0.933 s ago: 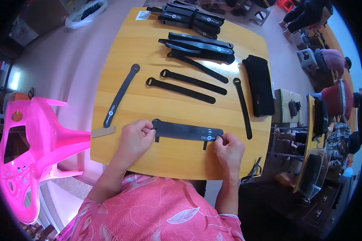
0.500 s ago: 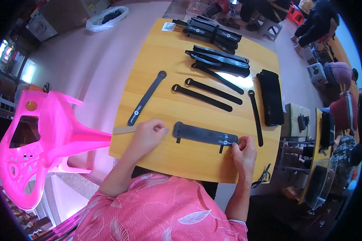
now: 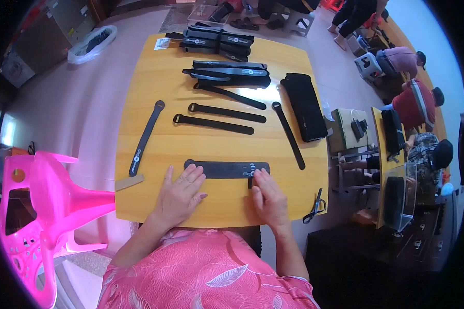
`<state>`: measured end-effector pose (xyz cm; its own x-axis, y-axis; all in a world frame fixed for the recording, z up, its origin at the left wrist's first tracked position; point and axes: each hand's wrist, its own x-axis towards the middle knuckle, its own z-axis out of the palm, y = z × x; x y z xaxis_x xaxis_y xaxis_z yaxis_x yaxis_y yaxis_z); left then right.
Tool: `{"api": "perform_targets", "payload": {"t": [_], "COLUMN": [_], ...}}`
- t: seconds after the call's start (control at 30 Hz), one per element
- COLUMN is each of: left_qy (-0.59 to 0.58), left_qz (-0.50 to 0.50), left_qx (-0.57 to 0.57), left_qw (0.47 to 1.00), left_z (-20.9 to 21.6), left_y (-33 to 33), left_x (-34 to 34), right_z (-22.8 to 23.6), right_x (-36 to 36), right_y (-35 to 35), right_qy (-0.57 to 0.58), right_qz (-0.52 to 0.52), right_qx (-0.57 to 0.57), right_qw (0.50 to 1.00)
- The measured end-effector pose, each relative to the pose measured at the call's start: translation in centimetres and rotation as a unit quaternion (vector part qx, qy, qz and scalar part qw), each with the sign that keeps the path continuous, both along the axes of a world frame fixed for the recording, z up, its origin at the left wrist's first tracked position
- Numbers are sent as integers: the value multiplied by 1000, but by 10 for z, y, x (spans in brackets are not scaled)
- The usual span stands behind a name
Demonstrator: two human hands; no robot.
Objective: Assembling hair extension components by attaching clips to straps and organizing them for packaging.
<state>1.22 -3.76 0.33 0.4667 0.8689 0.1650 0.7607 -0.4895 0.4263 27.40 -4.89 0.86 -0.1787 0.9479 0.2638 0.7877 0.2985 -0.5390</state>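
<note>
Head view looks down on a yellow wooden bench [image 3: 139,77] where a flat black strap piece [image 3: 224,168] lies near the front edge. Left hand [image 3: 178,195] rests flat, fingers spread and released, fingertips touching the strap piece's near edge. Right hand [image 3: 268,198] has its fingers pressed on the strap piece's right end at a small buckle [image 3: 251,174], not clenched around it. Farther back lie several narrow black straps [image 3: 214,123], one long strap [image 3: 145,138] at the left, a black pouch [image 3: 304,107] at the right, and stacked black bundles [image 3: 219,40]. Scissors [image 3: 314,207] sit at the front right corner. A pink plastic chair [image 3: 41,206] stands left of the bench.
</note>
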Motion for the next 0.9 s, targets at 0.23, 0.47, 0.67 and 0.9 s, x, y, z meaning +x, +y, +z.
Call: {"api": "perform_targets", "payload": {"t": [0.23, 0.47, 0.67, 0.9], "left_qy": [-87, -235, -305, -643], "left_qz": [-16, 33, 77, 130], "left_qx": [-54, 35, 42, -311], "left_qw": [995, 971, 948, 687], "left_z": [3, 21, 23, 35], "left_y": [4, -5, -3, -9], "left_x": [-6, -8, -9, 11], "right_z": [13, -8, -4, 80], "right_x": [35, 53, 63, 8], "right_y": [38, 83, 82, 18], "right_qy": [-3, -227, -268, -3], "right_qz": [-197, -260, -242, 78], "right_qx": [44, 77, 80, -27], "right_qw": [979, 935, 929, 997]}}
